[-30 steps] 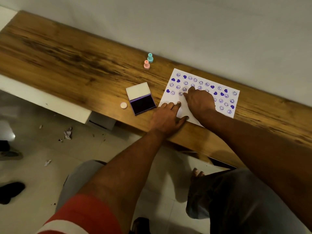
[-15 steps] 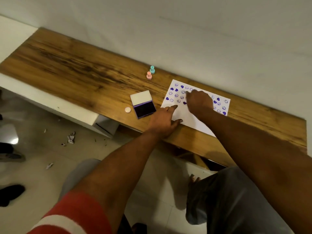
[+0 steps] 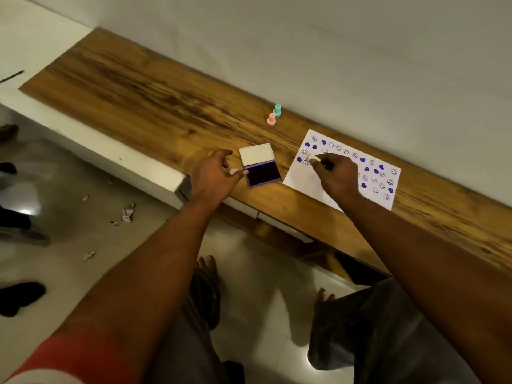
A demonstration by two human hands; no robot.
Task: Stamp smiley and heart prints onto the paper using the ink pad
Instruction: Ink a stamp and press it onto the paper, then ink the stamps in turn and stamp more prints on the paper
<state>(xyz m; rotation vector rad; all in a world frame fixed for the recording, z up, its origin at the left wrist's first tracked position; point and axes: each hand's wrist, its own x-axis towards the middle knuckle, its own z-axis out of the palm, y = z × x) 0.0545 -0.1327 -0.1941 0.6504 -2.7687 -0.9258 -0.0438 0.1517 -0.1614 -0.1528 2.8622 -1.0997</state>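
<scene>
A white paper (image 3: 301,180) covered with purple smiley and heart prints lies on the wooden shelf (image 3: 138,87). My right hand (image 3: 336,174) pinches a small pale stamp (image 3: 314,157) over the paper's left part, among the prints. Left of the paper sits the open ink pad (image 3: 263,173) with dark purple ink and its white lid folded back. My left hand (image 3: 214,173) hovers just left of the pad with fingers spread. A small pale round cap (image 3: 234,171) shows by its thumb; whether the hand touches it I cannot tell.
A pink stamp (image 3: 271,120) and a teal stamp (image 3: 277,110) stand upright behind the ink pad, close to the wall. The shelf's front edge runs just under my wrists. Paper scraps lie on the tiled floor, and shoes are at the far left.
My left hand left the paper's corner and moved left to the spot beside the ink pad. My right hand lifted from the paper, and the stamp now shows in its fingertips.
</scene>
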